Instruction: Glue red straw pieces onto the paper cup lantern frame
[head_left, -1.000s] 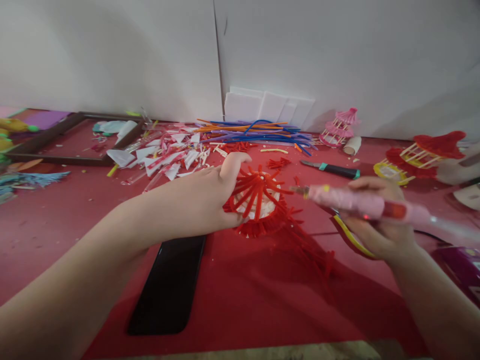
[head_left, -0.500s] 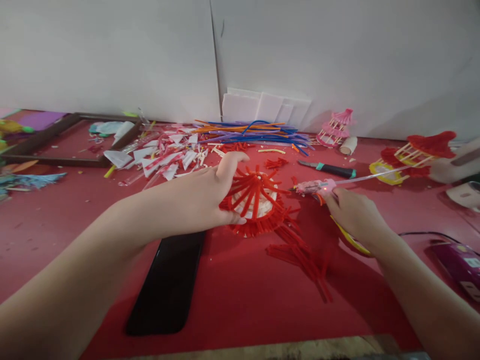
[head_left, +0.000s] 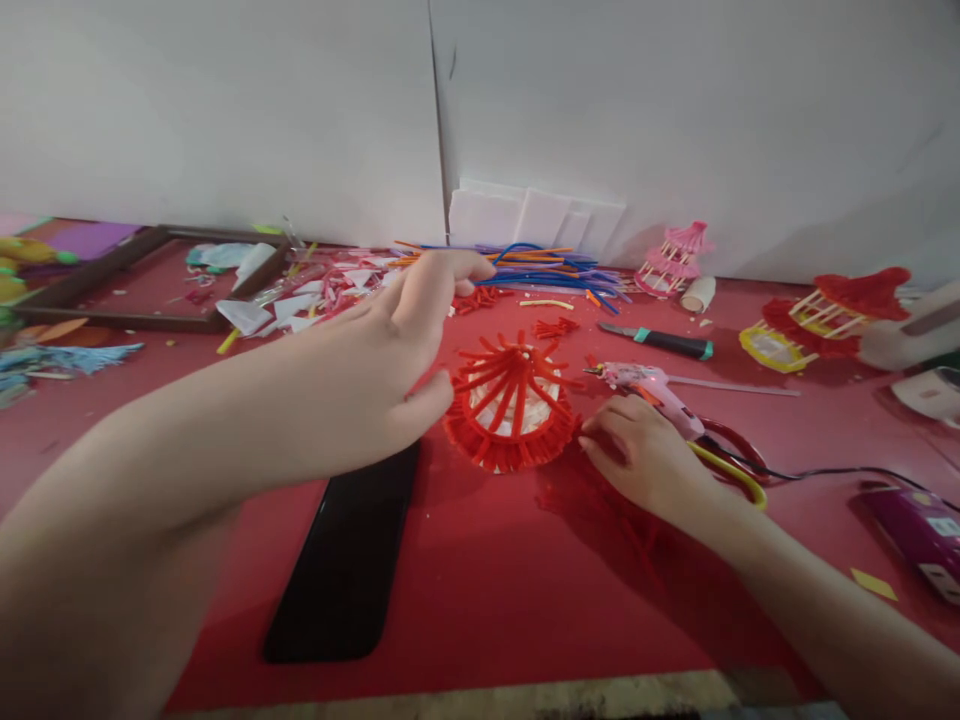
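Here, the left hand [head_left: 386,355] hangs open just left of the red model [head_left: 516,405], while the right hand [head_left: 649,460] curls at the model's right edge, whether pinching a strip I cannot tell. The model stands mid-table, with red strips [head_left: 636,538] on the right hand's near side and the glue gun [head_left: 679,408] lying to its far right; the step seems to be strip handling, and the next move calls for a light fingertip grip

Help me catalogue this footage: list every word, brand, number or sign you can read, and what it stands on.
Readable text: none.
Purple device: pale labels, too small and blurred to read.
Glue gun: no legible lettering.
Black phone: no text visible on its dark face.
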